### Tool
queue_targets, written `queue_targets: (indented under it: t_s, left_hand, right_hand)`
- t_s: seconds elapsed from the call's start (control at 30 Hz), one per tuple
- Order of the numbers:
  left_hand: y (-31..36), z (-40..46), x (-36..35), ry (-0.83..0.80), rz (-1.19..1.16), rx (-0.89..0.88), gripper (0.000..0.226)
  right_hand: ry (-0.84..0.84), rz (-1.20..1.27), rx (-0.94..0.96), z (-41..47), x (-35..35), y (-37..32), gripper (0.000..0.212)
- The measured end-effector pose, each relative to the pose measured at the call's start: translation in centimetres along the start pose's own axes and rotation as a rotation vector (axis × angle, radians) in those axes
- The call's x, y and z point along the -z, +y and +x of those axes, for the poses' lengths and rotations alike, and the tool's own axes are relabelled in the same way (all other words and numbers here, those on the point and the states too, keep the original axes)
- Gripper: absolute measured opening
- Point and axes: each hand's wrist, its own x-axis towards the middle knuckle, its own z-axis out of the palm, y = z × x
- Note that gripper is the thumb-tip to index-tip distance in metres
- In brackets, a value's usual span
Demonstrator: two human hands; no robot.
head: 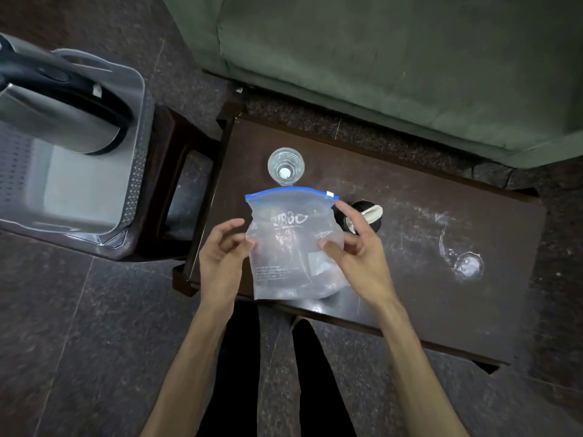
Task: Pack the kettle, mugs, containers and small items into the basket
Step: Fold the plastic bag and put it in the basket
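Both hands hold a clear zip bag (291, 247) with a blue slider top upright over the dark table (410, 279). My left hand (222, 250) pinches its left edge; my right hand (356, 244) grips its right side with the thumb on the front. Something dark shows dimly through the plastic. A steel kettle (60, 118) with a black handle stands in the grey basket (138, 127) at the left. On the table stand a clear glass (285, 167) with a white round thing at its bottom and, partly behind my right hand, a dark cup (367, 216) holding a cream-coloured item.
The basket rests on a brown plastic stool (176, 171) left of the table. A green sofa (394, 64) runs along the table's far side. A glass lid or small clear object (468, 264) lies at the table's right. My legs stand at the near edge.
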Motion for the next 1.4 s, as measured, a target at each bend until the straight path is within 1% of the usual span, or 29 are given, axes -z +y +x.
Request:
queue_targets:
  t_s: [0.03,0.1,0.17,0.2,0.33,0.4,0.47,0.57,0.7,0.77,0.83,0.87,0.9,0.97,1.0,1.07,1.13,1.2,1.27,1.33,1.4]
  left_hand:
    - [0.2,0.3,0.5,0.004,0.021,-0.041,0.033]
    - [0.7,0.9,1.7,-0.013,0.077,-0.138,0.031]
    - [1.0,1.8,2.9,-0.041,0.127,-0.226,0.033]
    - [1.2,2.3,3.6,-0.052,0.140,-0.247,0.034]
    - [1.9,3.7,6.2,-0.067,0.169,-0.246,0.034]
    - [2.1,4.3,7.5,-0.057,0.199,-0.244,0.031]
    - [2.2,5.0,9.1,-0.031,0.217,-0.236,0.031]
    - [2.8,5.7,11.2,0.005,0.248,-0.256,0.038]
    - [3.8,6.4,14.4,-0.009,0.297,-0.267,0.038]
    - [4.4,6.8,16.0,-0.042,0.322,-0.223,0.038]
    - [4.9,7.3,17.6,-0.061,0.336,-0.212,0.040]
    - [5.1,7.6,18.4,-0.055,0.336,-0.229,0.036]
    - [5.4,8.1,19.2,-0.035,0.331,-0.248,0.029]
    - [6.1,9.1,21.0,0.035,0.302,-0.257,0.010]
    - [6.4,9.8,22.0,0.067,0.282,-0.249,0.005]
    - [6.8,11.4,23.6,0.122,0.266,-0.222,0.009]
    - [7.2,13.3,24.9,0.194,0.264,-0.215,0.014]
    - [7.6,15.2,26.2,0.266,0.248,-0.230,0.012]
    - [8.2,17.1,27.6,0.291,0.283,-0.249,0.008]
    - [8.8,18.9,28.8,0.317,0.372,-0.278,0.012]
    - [9.7,20.7,30.1,0.370,0.510,-0.311,0.017]
  right_hand:
    - [-0.018,-0.035,0.050,0.2,-0.2,-0.2,0.064]
    - [-0.044,-0.114,0.121,0.8,-0.7,-0.4,0.052]
    - [-0.062,-0.177,0.145,1.5,-1.5,-0.7,0.038]
    - [-0.069,-0.178,0.136,1.7,-1.9,-0.9,0.035]
    - [-0.094,-0.202,0.054,2.6,-3.7,-1.6,0.031]
    - [-0.099,-0.247,0.002,3.0,-4.9,-1.9,0.026]
    - [-0.109,-0.272,-0.009,3.4,-6.4,-2.2,0.020]
    - [-0.117,-0.321,0.022,3.9,-8.5,-2.9,0.018]
    - [-0.165,-0.418,0.204,4.3,-11.8,-4.5,0.022]
    - [-0.219,-0.345,0.216,4.6,-13.4,-5.5,0.023]
    - [-0.295,-0.235,0.155,5.1,-15.2,-6.4,0.014]
    - [-0.317,-0.215,0.133,5.4,-16.2,-6.8,0.008]
    - [-0.322,-0.216,0.124,5.7,-17.3,-7.0,0.005]
    - [-0.300,-0.207,0.131,6.4,-19.8,-7.2,0.007]
    - [-0.285,-0.189,0.137,6.7,-21.2,-7.3,0.009]
    - [-0.265,-0.176,0.156,7.4,-24.3,-7.4,0.008]
    - [-0.275,-0.171,0.140,8.0,-27.3,-7.5,0.013]
    - [-0.340,-0.150,0.051,8.9,-30.0,-7.7,0.023]
    - [-0.420,-0.123,-0.037,9.8,-32.3,-7.8,0.030]
    - [-0.456,-0.154,-0.067,10.5,-34.5,-7.7,0.025]
    - [-0.417,-0.219,-0.073,10.9,-36.8,-7.4,0.018]
